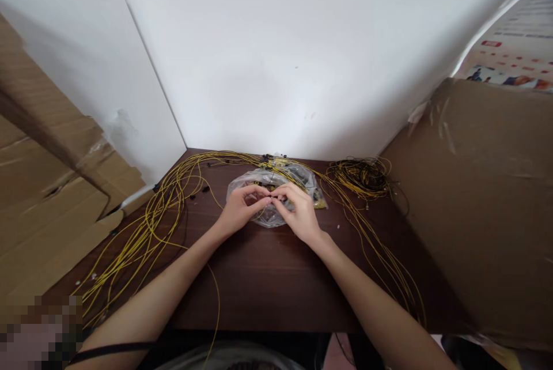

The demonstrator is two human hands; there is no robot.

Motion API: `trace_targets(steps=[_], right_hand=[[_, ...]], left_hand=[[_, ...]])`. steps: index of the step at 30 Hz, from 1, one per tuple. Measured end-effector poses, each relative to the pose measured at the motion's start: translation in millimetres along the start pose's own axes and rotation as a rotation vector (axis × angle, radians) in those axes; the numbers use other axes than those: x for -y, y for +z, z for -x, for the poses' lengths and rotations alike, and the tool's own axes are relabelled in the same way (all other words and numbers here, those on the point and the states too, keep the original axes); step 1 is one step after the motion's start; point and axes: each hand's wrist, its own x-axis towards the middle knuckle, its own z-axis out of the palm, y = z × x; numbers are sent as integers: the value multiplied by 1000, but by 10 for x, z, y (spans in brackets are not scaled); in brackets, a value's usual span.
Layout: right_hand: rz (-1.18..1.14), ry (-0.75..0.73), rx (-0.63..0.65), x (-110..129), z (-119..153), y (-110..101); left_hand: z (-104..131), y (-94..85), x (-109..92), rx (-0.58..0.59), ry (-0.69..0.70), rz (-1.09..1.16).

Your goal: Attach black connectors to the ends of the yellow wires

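My left hand (243, 203) and my right hand (297, 207) meet fingertip to fingertip over a clear plastic bag (273, 221). Both hands are closed in a pinch. Between the fingertips is something small and dark, too little to name. Inside the bag, partly hidden by my hands, lie small black and yellow pieces. A thin yellow cable (217, 295) hangs below my left forearm and runs over the table's front edge; whether it leads to my fingers I cannot tell.
Long yellow cables (158, 217) spread over the dark wooden table (268, 278) on the left, and more (389, 260) run down the right. A coiled black-and-yellow cable bundle (360, 177) lies at the back right. Cardboard (488, 203) stands on both sides, a white wall (276, 70) behind.
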Motion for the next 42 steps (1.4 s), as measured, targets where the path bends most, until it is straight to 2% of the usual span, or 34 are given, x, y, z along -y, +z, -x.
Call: trace_targets(steps=[9, 17, 25, 32, 36, 42], right_hand=[[-30, -81, -30, -13, -4, 11], [-27, -29, -59, -29, -4, 32], [-81, 131, -47, -3, 8, 31], [-445, 408, -85, -81, 1, 109], [-589, 458, -148, -85, -18, 112], [-615, 497, -236, -94, -32, 112]], left_hand=[[3, 0, -14, -21, -23, -39], [8, 2, 32, -16, -20, -28], [45, 46, 64, 10, -51, -52], [45, 41, 56, 18, -78, -28], [33, 38, 14, -24, -95, -29], [27, 52, 15, -80, -71, -86]])
